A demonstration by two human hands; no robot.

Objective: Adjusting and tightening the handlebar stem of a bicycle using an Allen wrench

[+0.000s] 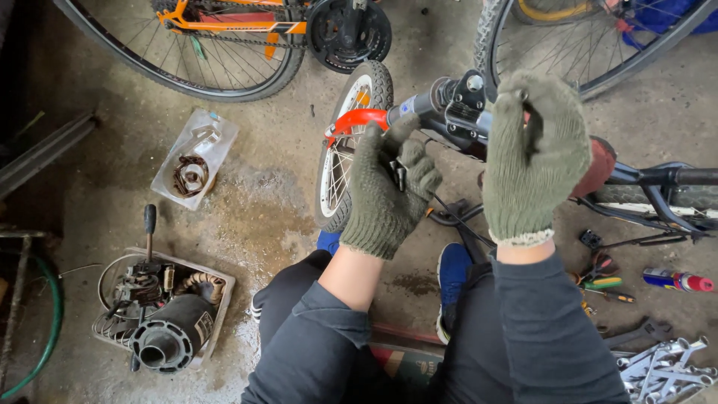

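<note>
– Handlebar (441, 105) condition?
– Dark bar, bolted black stem clamp, centre of scene above a small red-fendered wheel (348, 150).
– Hands?
– Left hand (389, 191), gloved, pinches a small black part (399, 176); right hand (535, 153), gloved, is curled beside the bar; its grasp cannot be told.

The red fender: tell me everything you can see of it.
The red fender is a short, glossy curved strip, plastic by the look, arching over the small front wheel near its knobby tyre. Its rear end runs toward the dark fork and stem. The gloved left hand is just below it, covering part of it; contact is unclear.
</note>
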